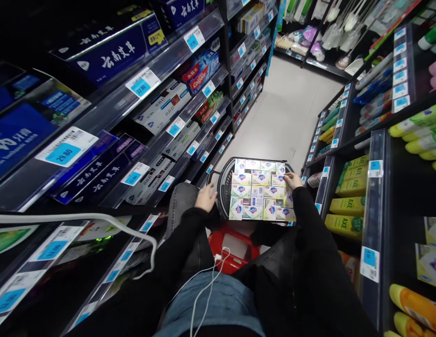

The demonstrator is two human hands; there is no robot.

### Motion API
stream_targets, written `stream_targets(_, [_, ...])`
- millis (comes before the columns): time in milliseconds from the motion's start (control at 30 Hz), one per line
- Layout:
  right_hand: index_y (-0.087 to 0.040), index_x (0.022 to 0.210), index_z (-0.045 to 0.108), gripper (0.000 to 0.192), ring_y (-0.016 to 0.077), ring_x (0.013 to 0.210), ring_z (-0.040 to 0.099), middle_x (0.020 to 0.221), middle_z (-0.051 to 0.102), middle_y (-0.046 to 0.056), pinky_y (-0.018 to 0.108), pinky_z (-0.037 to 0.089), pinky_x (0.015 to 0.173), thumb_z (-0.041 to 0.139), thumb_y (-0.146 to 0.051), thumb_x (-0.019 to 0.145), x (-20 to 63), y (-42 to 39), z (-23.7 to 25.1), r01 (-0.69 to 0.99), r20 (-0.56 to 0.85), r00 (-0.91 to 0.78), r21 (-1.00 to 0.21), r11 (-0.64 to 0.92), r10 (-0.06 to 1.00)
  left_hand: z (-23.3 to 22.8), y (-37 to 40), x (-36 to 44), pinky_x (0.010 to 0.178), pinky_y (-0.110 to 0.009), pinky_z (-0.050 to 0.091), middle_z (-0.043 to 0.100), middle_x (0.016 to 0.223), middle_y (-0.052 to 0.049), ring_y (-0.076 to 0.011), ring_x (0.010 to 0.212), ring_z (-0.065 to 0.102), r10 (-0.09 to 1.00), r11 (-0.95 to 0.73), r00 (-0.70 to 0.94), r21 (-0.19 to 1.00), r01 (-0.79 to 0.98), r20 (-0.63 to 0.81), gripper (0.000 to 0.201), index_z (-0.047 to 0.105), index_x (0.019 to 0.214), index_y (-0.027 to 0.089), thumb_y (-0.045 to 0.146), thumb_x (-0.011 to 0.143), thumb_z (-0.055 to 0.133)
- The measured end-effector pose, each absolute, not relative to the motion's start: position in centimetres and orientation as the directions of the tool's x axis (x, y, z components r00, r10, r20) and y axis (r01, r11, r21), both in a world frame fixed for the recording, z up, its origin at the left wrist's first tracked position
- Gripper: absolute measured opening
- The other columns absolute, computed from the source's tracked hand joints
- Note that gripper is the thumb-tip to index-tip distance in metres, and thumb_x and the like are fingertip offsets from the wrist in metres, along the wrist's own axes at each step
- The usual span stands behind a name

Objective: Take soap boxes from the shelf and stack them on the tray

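Shelving runs down both sides of a narrow shop aisle: toothpaste boxes point(112, 56) and blue price tags point(63, 152) on the person's left, yellow bottles point(346, 185) on the right. Between them, low in front of the seated person, stands a dark basket point(222, 187) filled to the top with small soap boxes point(259, 196), laid flat in about 4 rows. A red stool point(232, 245) shows under the knees, and a white earphone cable point(207, 281) trails over the lap.

The left hand point(206, 196) rests on the basket's near left rim, fingers curled loosely; whether it actually grips the rim I cannot tell. The right hand point(293, 180) lies on the right edge of the top layer, fingertips touching a box at the far right corner, with nothing closed in it that I can see.

The boxes sit directly between the 2 hands, slightly ahead of both. In my judgement, handling them well means steadying the basket with the left hand and lifting 1 edge box cleanly with the right, so the tight rows do not slide.
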State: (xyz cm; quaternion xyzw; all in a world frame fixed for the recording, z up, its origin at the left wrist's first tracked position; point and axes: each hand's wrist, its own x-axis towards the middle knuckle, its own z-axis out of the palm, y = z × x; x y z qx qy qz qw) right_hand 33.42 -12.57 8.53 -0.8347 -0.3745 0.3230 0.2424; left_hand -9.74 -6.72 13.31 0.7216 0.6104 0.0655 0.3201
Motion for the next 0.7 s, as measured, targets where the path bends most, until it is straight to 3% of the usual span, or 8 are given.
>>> stream_targets(67, [-0.011, 0.102, 0.071, 0.026, 0.0209, 0.099, 0.063, 0.105, 0.069, 0.014, 0.032, 0.047, 0.095, 0.065, -0.022, 0.079, 33.3, -12.6, 8.4, 0.499, -0.342, 0.529, -0.615, -0.61, 0.777, 12.6, -4.3, -5.7, 0.105, -0.032, 0.041, 0.062, 0.128, -0.02, -0.0273, 0.121, 0.058, 0.86, 0.087, 0.252, 0.613, 0.785, -0.445, 0.052, 0.053, 0.137, 0.006, 0.024, 0.089, 0.058])
stream_targets(200, [-0.012, 0.107, 0.071, 0.03, 0.0213, 0.099, 0.064, 0.107, 0.069, 0.014, 0.034, 0.047, 0.095, 0.067, -0.02, 0.078, 33.1, -12.8, 8.5, 0.548, -0.314, 0.539, -0.575, -0.608, 0.782, 12.0, -1.3, -0.1, 0.1, -0.031, 0.043, 0.065, 0.124, -0.017, -0.0281, 0.119, 0.059, 0.8, 0.076, 0.242, 0.493, 0.866, -0.549, 0.048, 0.059, 0.133, 0.011, 0.029, 0.088, 0.061])
stream_targets(367, [-0.014, 0.111, 0.071, 0.035, 0.0223, 0.1, 0.065, 0.109, 0.068, 0.013, 0.036, 0.049, 0.095, 0.069, -0.018, 0.077, 33.1, -13.2, 8.1, 0.497, -0.311, 0.553, -0.622, -0.605, 0.773, 12.2, -0.6, 1.2, 0.098, -0.032, 0.045, 0.068, 0.121, -0.01, -0.0275, 0.118, 0.06, 0.834, 0.042, 0.16, 0.35, 0.936, -0.528, 0.053, 0.056, 0.138, 0.021, 0.031, 0.086, 0.063])
stream_targets(700, [-0.015, 0.11, 0.071, 0.035, 0.0213, 0.096, 0.066, 0.109, 0.068, 0.012, 0.038, 0.05, 0.094, 0.067, -0.017, 0.075, 33.9, -13.5, 7.3, 0.482, -0.295, 0.536, -0.662, -0.574, 0.791, 11.7, -0.7, 0.9, 0.096, -0.029, 0.047, 0.071, 0.113, -0.007, -0.0236, 0.111, 0.063, 0.857, -0.036, 0.211, 0.353, 0.935, -0.47, 0.05, 0.059, 0.136, 0.024, 0.024, 0.086, 0.061])
